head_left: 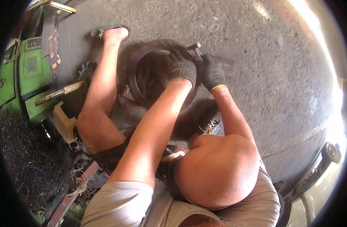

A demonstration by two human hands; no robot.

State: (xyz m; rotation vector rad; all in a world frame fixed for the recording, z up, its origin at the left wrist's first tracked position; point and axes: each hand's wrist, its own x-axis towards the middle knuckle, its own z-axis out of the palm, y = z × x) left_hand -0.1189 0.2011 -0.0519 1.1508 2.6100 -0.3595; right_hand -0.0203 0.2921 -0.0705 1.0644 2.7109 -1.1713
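On this rough floor (271,79), my left hand (181,68) lies over the ring (134,73) in front of me, my right hand (212,72) near a metal piece (194,46); I can't tell what either grips, and a loose hold could let the ring roll and pinch me.

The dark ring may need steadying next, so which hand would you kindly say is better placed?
Probably the left hand: it lies over the right side of the dark ring, while the right hand is just outside it, near the short metal piece.
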